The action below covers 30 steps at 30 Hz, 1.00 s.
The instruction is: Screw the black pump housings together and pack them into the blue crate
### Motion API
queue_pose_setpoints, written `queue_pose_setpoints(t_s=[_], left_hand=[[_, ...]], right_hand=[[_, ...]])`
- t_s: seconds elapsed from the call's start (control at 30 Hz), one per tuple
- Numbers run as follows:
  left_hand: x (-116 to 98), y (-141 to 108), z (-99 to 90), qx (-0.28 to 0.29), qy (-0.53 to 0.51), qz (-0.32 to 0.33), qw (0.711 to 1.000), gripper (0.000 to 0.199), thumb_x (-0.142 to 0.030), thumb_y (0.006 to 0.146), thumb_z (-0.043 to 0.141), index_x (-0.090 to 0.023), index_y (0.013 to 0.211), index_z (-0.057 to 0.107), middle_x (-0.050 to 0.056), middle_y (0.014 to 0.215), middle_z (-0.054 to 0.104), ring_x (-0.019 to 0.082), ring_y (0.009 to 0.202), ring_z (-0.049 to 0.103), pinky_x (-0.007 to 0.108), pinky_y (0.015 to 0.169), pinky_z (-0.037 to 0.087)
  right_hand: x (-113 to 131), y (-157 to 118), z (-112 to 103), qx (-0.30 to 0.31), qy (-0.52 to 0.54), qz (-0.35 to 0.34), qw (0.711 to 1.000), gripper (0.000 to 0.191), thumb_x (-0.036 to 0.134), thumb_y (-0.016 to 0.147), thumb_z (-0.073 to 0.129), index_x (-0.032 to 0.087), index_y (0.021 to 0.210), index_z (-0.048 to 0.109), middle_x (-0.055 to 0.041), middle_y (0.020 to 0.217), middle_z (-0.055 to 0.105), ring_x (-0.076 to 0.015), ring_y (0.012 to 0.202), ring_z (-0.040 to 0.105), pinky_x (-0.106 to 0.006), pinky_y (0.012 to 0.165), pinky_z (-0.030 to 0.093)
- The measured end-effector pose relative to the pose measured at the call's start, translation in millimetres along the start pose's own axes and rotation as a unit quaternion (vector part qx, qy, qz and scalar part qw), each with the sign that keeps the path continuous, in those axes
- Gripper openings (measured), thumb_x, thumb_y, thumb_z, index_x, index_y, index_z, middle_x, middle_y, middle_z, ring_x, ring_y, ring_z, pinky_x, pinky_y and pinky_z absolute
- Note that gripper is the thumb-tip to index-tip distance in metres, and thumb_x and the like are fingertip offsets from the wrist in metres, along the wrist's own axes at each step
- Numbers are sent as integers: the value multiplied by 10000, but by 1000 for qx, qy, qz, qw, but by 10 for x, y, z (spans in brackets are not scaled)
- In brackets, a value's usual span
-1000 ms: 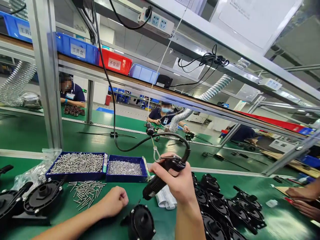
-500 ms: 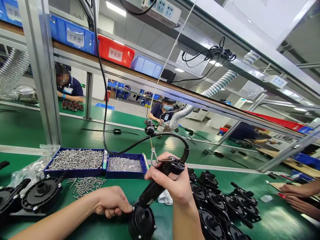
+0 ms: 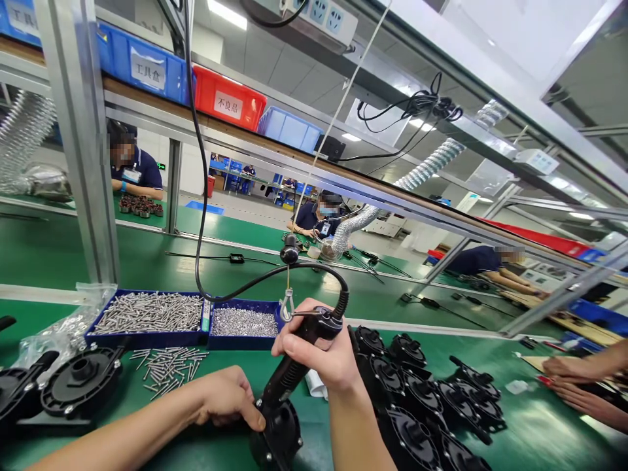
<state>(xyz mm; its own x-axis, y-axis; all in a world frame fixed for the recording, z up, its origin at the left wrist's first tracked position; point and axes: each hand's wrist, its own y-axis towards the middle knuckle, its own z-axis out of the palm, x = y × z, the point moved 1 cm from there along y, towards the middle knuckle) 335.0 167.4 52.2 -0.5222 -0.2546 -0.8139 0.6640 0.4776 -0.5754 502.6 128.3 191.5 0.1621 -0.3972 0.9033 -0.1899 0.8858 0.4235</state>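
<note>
My right hand (image 3: 314,356) is wrapped around a black electric screwdriver (image 3: 289,373), which slants down to the left. The driver's lower end stands at the upper rim of a round black plastic housing (image 3: 282,435); its bit is hidden. With fingers curled, my left hand (image 3: 233,399) grips the left edge of that housing, thumb on the rim close to the driver. Silver screws show at the housing's edge. A cord and a hanging wire loop (image 3: 287,306) hold the driver's top end.
Behind my hands sit a blue tray of long screws (image 3: 152,313) and a blue tray of nuts (image 3: 245,322). Loose screws (image 3: 169,369) lie in front. More black housings stand left (image 3: 81,379) and right (image 3: 412,432). A co-worker's hands (image 3: 572,379) are at far right.
The screwdriver and my right hand have shifted left. My left thumb has come lower along the housing's edge, and the housing has moved slightly left.
</note>
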Motion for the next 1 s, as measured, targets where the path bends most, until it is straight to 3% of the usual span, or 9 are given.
queue_pose_setpoints(t_s=[0.17,0.47,0.57,0.7,0.77,0.87,1.0], left_hand=[[7,-2,-13,0,-11,16,1000,350,-382,556,830,-247,512,510,-91,364,336,89,347,194,329,427,63],[4,-13,-5,1,-15,15,1000,338,-384,547,809,-254,524,498,-97,373,335,90,354,181,343,457,47],[5,-17,-1,-10,-21,19,1000,320,-381,530,812,-246,534,521,-100,392,343,86,380,182,337,489,61],[33,11,5,-14,-8,24,1000,355,-427,534,829,-243,540,525,-97,409,350,94,412,198,329,519,77],[56,34,5,-27,-1,33,999,385,-434,523,845,-241,537,512,-92,429,367,101,443,225,322,526,93],[88,49,9,-65,10,56,996,420,-416,480,877,-232,548,506,-91,484,402,110,513,283,308,542,128],[111,34,19,-79,14,76,994,457,-458,487,884,-230,574,498,-87,532,426,122,572,339,292,556,177]], right_hand=[[-34,21,28,-8,-8,-6,1000,299,317,783,920,194,845,654,-13,687,711,-232,640,757,-327,616,589],[-144,30,48,4,-19,9,1000,334,349,760,929,204,851,642,-21,694,722,-234,629,749,-337,591,599],[-175,51,30,42,-9,-3,999,341,381,765,921,207,862,644,-22,694,707,-223,591,722,-338,558,579],[-217,94,28,137,30,-41,989,345,427,765,901,208,857,651,-58,700,725,-257,656,740,-379,615,601],[-283,101,45,159,80,-21,984,343,395,756,889,223,811,598,-23,624,688,-227,551,706,-330,526,573],[-424,88,85,139,166,34,976,456,362,662,924,241,772,498,63,514,580,-148,354,561,-235,364,440],[-527,65,126,111,192,71,973,539,375,532,961,243,709,469,76,483,551,-105,305,456,-223,310,381]])
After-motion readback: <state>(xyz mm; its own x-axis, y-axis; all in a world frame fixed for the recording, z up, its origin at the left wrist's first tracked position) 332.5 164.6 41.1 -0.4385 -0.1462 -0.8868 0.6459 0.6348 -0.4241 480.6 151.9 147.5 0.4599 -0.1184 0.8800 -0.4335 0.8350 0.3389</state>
